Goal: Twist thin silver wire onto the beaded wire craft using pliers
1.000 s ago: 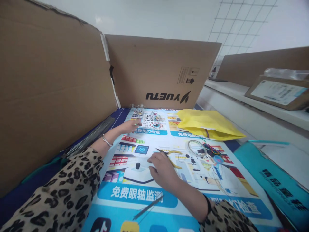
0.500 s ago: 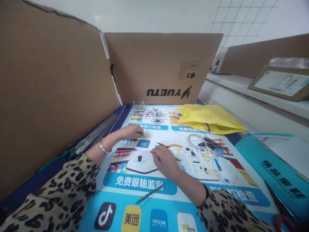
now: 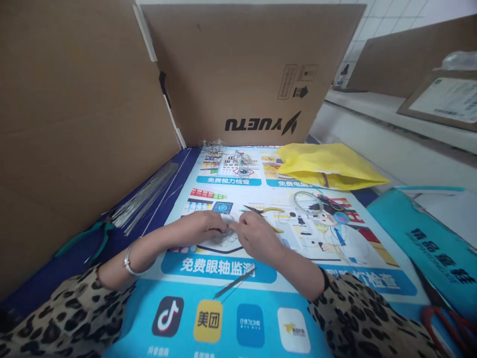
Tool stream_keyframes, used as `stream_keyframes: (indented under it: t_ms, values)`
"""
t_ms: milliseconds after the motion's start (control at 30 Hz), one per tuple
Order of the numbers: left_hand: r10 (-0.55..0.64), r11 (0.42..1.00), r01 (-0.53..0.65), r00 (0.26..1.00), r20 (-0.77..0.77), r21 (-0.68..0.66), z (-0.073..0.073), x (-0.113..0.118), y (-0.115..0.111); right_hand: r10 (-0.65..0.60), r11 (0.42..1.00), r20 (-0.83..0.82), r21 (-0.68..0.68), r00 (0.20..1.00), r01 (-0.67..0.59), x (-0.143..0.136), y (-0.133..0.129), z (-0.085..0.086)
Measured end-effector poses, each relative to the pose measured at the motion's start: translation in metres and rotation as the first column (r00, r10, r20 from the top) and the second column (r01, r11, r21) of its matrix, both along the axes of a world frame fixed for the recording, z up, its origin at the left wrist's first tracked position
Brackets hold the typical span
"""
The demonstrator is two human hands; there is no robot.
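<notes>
My left hand (image 3: 204, 227) and my right hand (image 3: 259, 238) meet fingertip to fingertip over the printed mat (image 3: 219, 286). Between them is a piece of thin silvery wire (image 3: 229, 239), bent into fine loops and partly hidden by the fingers. The left fingers are closed on it. Thumb and forefinger of the right hand pinch at its right side. Just behind the right hand lie yellow-handled pliers (image 3: 274, 210), partly covered by it. A slim dark pointed tool (image 3: 235, 282) rests on the mat nearer me.
Wire strands (image 3: 147, 196) and teal-handled pliers (image 3: 100, 238) lie left. Wire tangles (image 3: 243, 158) sit far back. A wire coil (image 3: 307, 202), coloured cords (image 3: 331, 203), yellow bag (image 3: 331, 164), teal box (image 3: 428, 243) and red-handled scissors (image 3: 447, 325) are right. Cardboard (image 3: 238, 69) stands behind.
My left hand has come nearer and to the right with the wire piece, joining my right hand, whose fingers now pinch at it. The view has tilted down.
</notes>
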State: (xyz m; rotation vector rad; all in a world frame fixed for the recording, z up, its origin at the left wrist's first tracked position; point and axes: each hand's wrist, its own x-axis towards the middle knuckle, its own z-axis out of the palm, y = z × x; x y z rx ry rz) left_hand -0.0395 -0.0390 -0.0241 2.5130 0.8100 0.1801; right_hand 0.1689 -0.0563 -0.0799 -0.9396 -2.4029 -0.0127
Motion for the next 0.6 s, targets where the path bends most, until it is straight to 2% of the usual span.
stream_keyframes:
  t_ms: [133,267,367,600]
  values:
    - [-0.053,0.998,0.052,0.998,-0.023,-0.034,0.005,0.001,-0.007,0.046,0.998,0.068,-0.042,0.997,-0.043,0.000,-0.004,0.005]
    - [-0.022,1.000,0.023,0.996,-0.090,0.010,0.005,0.002,-0.013,0.083,0.993,0.112,-0.096,0.990,-0.073,-0.001,-0.005,0.007]
    - [-0.017,0.998,0.024,0.992,-0.123,0.062,0.003,0.003,-0.014,0.080,0.993,0.134,-0.102,0.988,-0.067,-0.002,-0.004,0.006]
    - [-0.008,0.998,0.012,0.998,-0.066,0.068,-0.009,-0.001,-0.013,0.094,0.990,0.115,-0.114,0.989,-0.081,-0.001,-0.003,0.004]
